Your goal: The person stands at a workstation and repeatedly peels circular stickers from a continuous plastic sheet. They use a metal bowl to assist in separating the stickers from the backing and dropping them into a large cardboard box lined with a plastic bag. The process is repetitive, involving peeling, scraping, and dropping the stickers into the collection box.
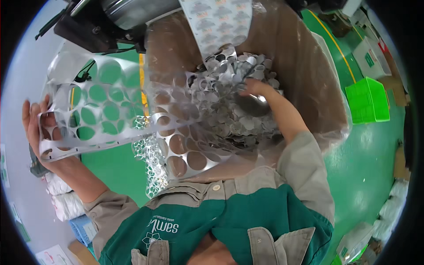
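A clear plastic web with rows of round punched holes (102, 140) stretches from the left across to the box. My left hand (37, 121) is closed on its far left end, with the fingers curled behind the film. My right hand (258, 88) reaches down into a large box lined with clear plastic (304, 84). It closes on the rim of a shiny, rounded metal bowl (252, 105). The bowl lies among a heap of small clear and silvery discs (240, 126), and its lower part blends into them. A printed strip (218, 22) hangs from above into the heap.
A dark machine with a metal roller (132, 13) stands at the upper left. More punched web (155, 170) hangs outside the box beside my body. On the green floor to the right is a bright green bin (366, 100). White bags (66, 203) lie at the left.
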`<state>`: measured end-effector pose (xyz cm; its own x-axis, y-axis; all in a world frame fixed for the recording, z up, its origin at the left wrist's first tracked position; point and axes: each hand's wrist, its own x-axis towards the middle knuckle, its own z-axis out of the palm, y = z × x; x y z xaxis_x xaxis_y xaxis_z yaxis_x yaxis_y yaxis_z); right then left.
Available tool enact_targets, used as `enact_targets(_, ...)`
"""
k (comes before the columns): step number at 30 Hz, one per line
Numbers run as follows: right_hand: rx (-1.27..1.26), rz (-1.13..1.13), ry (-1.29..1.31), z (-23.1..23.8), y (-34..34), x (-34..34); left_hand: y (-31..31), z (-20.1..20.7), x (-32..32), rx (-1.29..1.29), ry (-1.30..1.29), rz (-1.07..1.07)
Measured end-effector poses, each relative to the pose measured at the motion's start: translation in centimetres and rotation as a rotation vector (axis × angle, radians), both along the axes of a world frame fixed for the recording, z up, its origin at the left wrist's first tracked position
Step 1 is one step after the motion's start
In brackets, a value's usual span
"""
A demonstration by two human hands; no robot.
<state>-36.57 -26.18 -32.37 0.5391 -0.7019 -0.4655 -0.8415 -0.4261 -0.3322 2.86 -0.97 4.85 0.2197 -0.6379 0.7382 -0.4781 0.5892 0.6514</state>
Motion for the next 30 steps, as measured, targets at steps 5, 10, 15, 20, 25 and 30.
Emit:
enact_targets(5,-0.089,0.118,0.305,-2.0,1.9,-3.5,8.2,0.7,16.0,0.491,-0.674,0.828)
enact_targets(10,0.169,0.004,0.216,6.4,0.1,-1.6,1.1,-2.2,1.5,0.533,-0.250,0.523)
enact_targets(15,0.635,-0.108,-1.109,18.3,-0.7,0.1,-5.0,-12.7,-8.1,0.587,-0.957,-0.288)
enact_targets(20,0.794,-0.273,-1.978,15.6,-2.3,-0.6,-5.7,-17.7,-9.3,0.541,-1.329,-0.166)
enact_targets(25,0.358,-1.128,-1.062,-7.2,-6.3,-9.5,-7.4,-16.0,-11.1,0.739,-1.584,-0.312)
enact_targets(30,0.090,0.212,0.428,-4.4,0.9,-3.4,-6.4,-17.5,-9.7,0.826,-1.481,-0.285)
